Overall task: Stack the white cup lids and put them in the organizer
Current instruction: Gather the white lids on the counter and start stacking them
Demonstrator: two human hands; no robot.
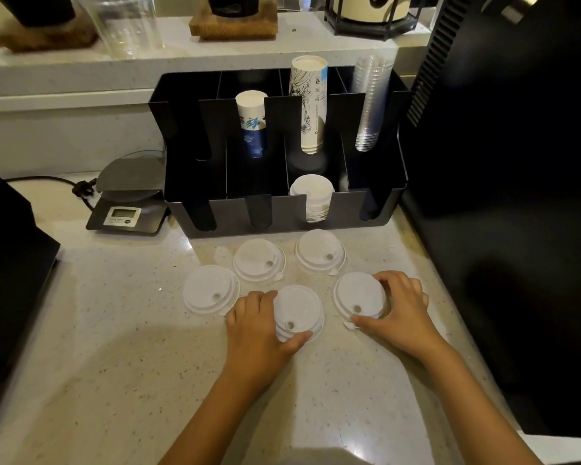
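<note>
White cup lids (298, 310) flat, domes up, under left hand (255, 327), right hand (399, 310).

Pale speckled worktop (114, 330) carrying five white lids (211, 290) near its middle, a black organizer (349, 209) behind them, and a scale (128, 209) toward the left edge.

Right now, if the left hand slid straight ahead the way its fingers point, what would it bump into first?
Probably the back left lid. The left hand holds the front middle lid, its fingers pointing up the counter toward it. Beyond sits the organizer.
</note>
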